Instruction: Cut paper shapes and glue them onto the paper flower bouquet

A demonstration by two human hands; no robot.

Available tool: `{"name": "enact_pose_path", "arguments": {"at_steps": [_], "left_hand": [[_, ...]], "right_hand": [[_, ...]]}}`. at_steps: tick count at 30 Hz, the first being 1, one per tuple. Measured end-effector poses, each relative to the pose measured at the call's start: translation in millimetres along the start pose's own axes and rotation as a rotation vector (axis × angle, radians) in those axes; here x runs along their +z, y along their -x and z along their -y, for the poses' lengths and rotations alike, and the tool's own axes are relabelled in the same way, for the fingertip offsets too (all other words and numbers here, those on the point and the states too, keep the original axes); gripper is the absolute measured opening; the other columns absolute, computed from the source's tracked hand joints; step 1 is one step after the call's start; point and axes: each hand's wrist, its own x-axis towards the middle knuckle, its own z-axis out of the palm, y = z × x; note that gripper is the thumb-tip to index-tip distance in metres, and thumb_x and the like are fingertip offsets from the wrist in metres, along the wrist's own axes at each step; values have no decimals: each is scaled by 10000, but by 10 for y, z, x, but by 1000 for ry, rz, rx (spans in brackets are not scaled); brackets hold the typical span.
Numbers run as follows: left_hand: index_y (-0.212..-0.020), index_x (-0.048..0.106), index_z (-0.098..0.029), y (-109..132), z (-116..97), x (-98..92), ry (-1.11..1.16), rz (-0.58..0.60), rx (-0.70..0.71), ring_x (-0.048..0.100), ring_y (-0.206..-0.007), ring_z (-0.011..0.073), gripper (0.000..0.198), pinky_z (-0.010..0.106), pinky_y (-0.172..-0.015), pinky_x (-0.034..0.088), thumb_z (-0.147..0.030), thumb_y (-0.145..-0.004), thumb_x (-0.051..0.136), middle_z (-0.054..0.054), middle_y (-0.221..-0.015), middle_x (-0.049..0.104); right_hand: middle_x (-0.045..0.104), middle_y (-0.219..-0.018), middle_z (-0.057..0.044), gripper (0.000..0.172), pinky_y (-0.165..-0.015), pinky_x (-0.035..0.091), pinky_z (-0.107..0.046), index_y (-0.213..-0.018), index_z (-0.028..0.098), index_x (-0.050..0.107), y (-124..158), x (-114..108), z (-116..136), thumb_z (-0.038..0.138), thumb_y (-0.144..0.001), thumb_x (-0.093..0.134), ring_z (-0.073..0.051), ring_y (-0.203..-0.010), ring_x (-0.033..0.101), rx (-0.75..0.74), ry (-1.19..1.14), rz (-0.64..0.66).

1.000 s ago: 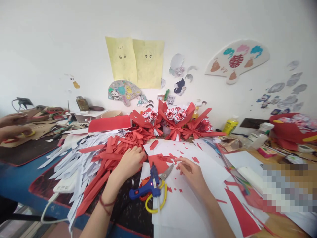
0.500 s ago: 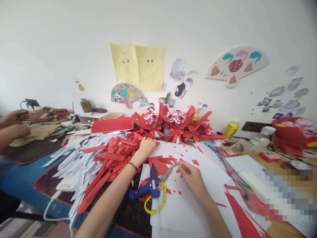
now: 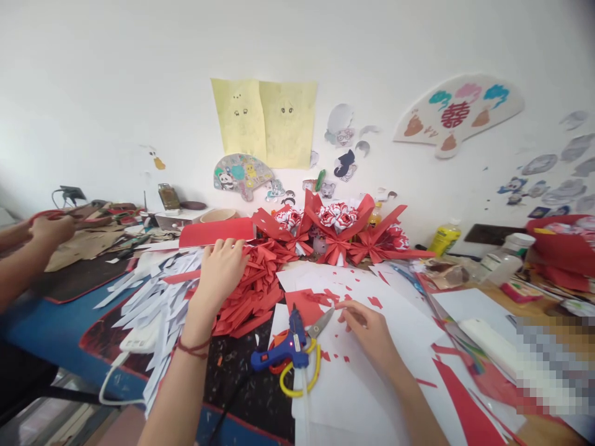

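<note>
My left hand [image 3: 223, 269] is over the far left of a pile of folded red paper strips [image 3: 253, 297], by the near edge of a red paper stack [image 3: 216, 232]. Its fingers are slightly apart and point away from me; whether they touch the paper is hard to tell. My right hand [image 3: 365, 328] rests on white paper [image 3: 372, 390], index finger stretched toward the tip of the yellow-handled scissors [image 3: 320, 325], nothing visible in it. A blue glue gun [image 3: 283, 353] lies over the scissors. Folded white strips [image 3: 149, 297] lie left of the red ones.
Red-and-white paper flowers [image 3: 338, 217] in red wrapping stand along the wall. Red scraps [image 3: 374, 302] dot the white paper. Bottles [image 3: 504, 260] stand at right. A white power strip [image 3: 139, 337] lies at left. Another person's hands [image 3: 53, 229] work over brown pieces [image 3: 83, 244] at far left.
My left hand has moved left across the red strips to the red stack's edge. My right hand stays by the scissors tip. The view has shifted slightly; the other person's hands moved too.
</note>
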Motion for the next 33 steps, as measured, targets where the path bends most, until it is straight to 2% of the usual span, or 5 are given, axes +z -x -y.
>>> {"name": "enact_pose_path", "arguments": {"at_steps": [10,13,18,27,33], "left_hand": [[-1089,639,-255,635,-499,-327,351,370,310,640,-986,254,238,422,-924,375,-339,-984,442,51,-1057,713],[-1127,641,-286,882,-564,-264,452,500,310,642,-1023,247,233,420,-944,396,-359,-972,482,37,-1132,699],[-1211,633,-288,1176,-597,-27,495,583,288,609,-1140,286,305,451,-970,435,-367,-926,557,61,-1232,668],[-1277,609,-210,1507,-633,308,459,409,209,642,-1035,328,455,473,-891,518,-390,-860,642,117,-1118,700],[-1403,463,-254,1637,-586,549,694,187,292,625,-965,238,453,335,-836,547,-272,-952,492,98,-1072,651]], "right_hand": [[639,-659,-8,292,-557,453,-270,-947,174,663,-5,-103,56,444,-837,660,-136,-545,538,-19,-261,-520],[555,-555,34,284,-421,323,-236,-829,176,631,27,-120,89,454,-821,686,-91,-425,406,-25,-315,-687],[328,-405,72,447,-434,273,-245,-550,200,470,67,-123,89,466,-890,585,-82,-401,307,-49,-231,-860],[266,-437,76,436,-438,196,-249,-531,189,504,32,-130,54,448,-864,613,-78,-428,243,18,-361,-692],[342,-425,64,435,-449,273,-240,-557,179,553,12,-117,37,477,-872,589,-89,-428,320,23,-202,-558]]}}
